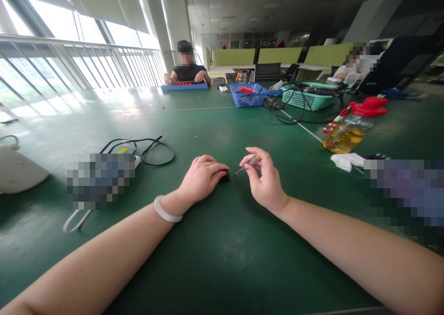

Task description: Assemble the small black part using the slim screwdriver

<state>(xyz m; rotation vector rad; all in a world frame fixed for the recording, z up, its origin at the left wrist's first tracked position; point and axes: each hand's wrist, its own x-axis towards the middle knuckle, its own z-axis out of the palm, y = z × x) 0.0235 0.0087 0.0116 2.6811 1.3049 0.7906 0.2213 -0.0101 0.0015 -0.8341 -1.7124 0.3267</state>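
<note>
On the green table (222,241), my left hand (203,177) is closed on a small black object (225,176), whose far part shows beyond my fingertips. A white bangle circles my left wrist. Just to the right, my right hand (265,178) pinches a small screwdriver (255,161) between thumb and fingers. Its thin dark tip slants down to the left, a short gap away from the black object. What the black object is cannot be made out.
A coiled black cable (173,155) lies left. Beyond are a blue basket (248,97), a green basket (305,100) with cables and a seated person with a blue tray (183,87). A red-lidded bottle (347,132) and a white tissue (347,161) are right.
</note>
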